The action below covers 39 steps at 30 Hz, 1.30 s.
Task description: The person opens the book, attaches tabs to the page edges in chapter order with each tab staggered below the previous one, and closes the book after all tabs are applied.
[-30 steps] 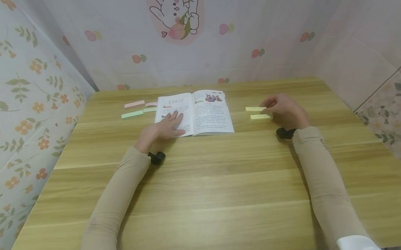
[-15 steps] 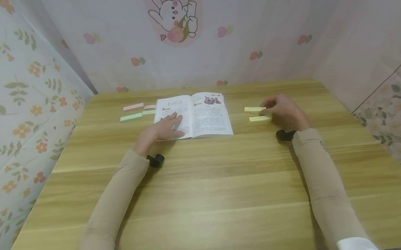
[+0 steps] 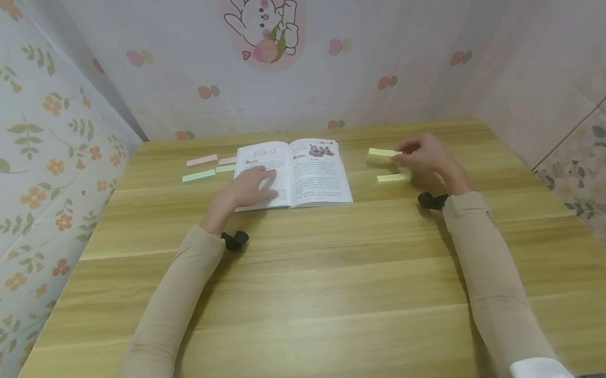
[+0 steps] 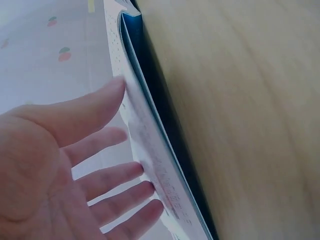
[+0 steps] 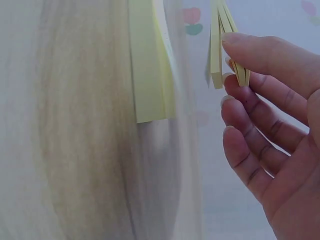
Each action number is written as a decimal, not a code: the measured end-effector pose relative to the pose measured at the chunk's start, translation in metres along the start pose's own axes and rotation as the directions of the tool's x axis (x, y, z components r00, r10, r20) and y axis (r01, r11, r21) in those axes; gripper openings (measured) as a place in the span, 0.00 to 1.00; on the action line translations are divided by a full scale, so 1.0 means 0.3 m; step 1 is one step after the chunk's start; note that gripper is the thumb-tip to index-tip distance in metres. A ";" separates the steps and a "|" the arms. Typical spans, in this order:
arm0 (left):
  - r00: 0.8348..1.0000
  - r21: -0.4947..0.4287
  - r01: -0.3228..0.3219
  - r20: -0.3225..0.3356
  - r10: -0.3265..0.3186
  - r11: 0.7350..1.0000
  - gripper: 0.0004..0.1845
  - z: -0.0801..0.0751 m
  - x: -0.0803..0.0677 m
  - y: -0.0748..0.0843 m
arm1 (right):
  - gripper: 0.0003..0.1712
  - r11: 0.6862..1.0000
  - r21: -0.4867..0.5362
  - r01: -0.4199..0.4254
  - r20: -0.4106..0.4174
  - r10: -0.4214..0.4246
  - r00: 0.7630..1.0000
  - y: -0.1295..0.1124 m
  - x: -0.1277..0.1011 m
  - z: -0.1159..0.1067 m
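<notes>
An open book (image 3: 320,180) with printed text and a small picture lies at the back middle of the table. My left hand (image 3: 252,186) rests on its left page, fingers spread; in the left wrist view the fingertips meet the paper near the book's lower edge. To the right of the book, my right hand (image 3: 426,158) pinches a yellow sticky note pad (image 5: 216,55) between thumb and fingers. The pad is raised off the table, its layers fanned apart at the end. A second yellow sticky note pad (image 3: 391,178) lies on the wood just below that hand.
Left of the book lie pink sticky note strips (image 3: 202,160) and green ones (image 3: 198,175), some close against the book's edge. A patterned curtain (image 3: 176,76) hangs behind the wooden table (image 3: 307,290).
My right hand has lifted the upper yellow sticky note pad from the table. My left hand stays on the left page, its fingers shifting slightly.
</notes>
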<state>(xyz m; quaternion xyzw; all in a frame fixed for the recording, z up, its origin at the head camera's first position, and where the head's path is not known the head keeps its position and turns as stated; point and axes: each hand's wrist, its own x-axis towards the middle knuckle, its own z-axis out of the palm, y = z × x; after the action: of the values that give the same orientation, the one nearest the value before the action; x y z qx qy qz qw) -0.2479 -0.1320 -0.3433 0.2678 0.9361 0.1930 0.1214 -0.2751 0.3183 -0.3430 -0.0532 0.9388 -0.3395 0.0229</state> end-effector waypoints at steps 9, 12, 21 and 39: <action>0.983 -0.040 0.007 -0.183 -0.014 0.999 0.30 -0.011 0.003 0.006 | 0.27 0.997 -0.016 0.074 -0.029 -0.074 0.997 -0.038 0.004 -0.011; 0.972 -0.081 0.003 -0.233 -0.022 0.997 0.30 -0.013 0.005 0.007 | 0.27 0.995 -0.016 0.095 -0.033 -0.096 0.995 -0.059 0.007 -0.010; 0.938 -0.168 -0.009 -0.342 -0.050 0.986 0.32 -0.020 0.011 0.031 | 0.25 0.984 0.021 0.178 -0.084 -0.175 0.981 -0.129 0.004 -0.007; 0.904 -0.203 -0.113 -0.427 0.016 0.973 0.31 -0.022 0.014 0.131 | 0.13 0.918 -0.005 0.397 -0.118 -0.395 0.911 -0.301 -0.034 0.020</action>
<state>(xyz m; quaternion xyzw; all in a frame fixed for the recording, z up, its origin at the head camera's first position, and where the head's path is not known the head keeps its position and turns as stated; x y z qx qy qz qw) -0.2356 -0.1009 -0.3210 0.2354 0.9031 0.3540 -0.0613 -0.2570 0.2468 -0.2898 -0.2222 0.9049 -0.3487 -0.1008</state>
